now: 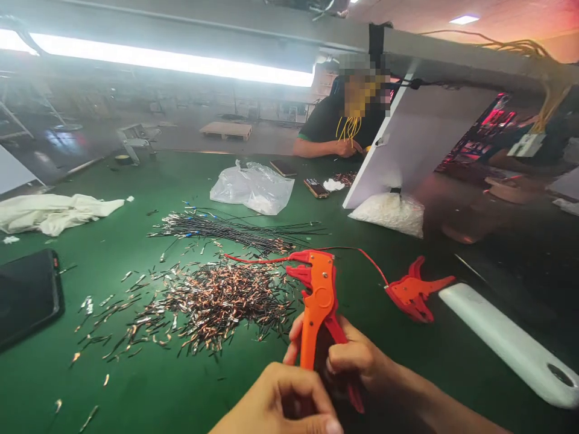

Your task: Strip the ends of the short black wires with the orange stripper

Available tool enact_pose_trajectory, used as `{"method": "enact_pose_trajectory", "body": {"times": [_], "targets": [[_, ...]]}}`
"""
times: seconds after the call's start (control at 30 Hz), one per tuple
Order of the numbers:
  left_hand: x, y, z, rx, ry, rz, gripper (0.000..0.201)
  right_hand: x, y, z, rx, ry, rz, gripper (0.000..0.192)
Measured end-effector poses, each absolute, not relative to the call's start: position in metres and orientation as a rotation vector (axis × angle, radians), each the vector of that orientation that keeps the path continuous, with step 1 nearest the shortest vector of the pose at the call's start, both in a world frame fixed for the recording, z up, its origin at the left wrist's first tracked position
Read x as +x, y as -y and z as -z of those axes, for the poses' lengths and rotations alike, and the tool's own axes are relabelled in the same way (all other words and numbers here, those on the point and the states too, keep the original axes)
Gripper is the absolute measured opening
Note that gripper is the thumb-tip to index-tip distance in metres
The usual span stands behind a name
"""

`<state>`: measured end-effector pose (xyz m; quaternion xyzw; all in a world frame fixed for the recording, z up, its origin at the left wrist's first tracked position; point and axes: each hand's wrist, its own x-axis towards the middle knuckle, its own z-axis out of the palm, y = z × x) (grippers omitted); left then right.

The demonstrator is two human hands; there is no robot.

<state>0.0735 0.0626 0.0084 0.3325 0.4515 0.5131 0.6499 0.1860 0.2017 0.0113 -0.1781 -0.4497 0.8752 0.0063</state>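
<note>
My right hand (362, 355) is wrapped around the handles of an orange and red wire stripper (319, 283), held upright with its jaws facing left. A thin red wire (257, 261) runs from the left up to the jaws. Whether it is clamped there, I cannot tell. In front of the lower handle, my left hand (280, 398) is closed with curled fingers; what they pinch, if anything, is hidden. Beyond the stripper lies a heap of short black wire offcuts with copper ends (217, 301). Behind the heap rests a bundle of long black wires (226, 229).
A second orange wire stripper (414, 289) and a white long-handled tool (511, 343) lie at right. A dark phone (31, 295) is at left, near white cloth (54, 211). Clear plastic bags (253, 187) sit farther back. Across the green table (149, 386) another person (339, 114) handles yellow wires.
</note>
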Motion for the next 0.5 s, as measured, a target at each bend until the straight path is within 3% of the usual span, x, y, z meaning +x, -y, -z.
{"method": "enact_pose_trajectory", "body": {"times": [0.23,0.5], "targets": [[0.077,-0.067,-0.010,0.716,-0.887,-1.300,0.049,0.186,-0.200,-0.015,-0.525,1.429,-2.761,0.047],[0.076,-0.061,-0.013,0.596,-0.964,-1.328,0.044,0.190,-0.211,-0.009,-0.549,1.691,-2.812,0.061]]}}
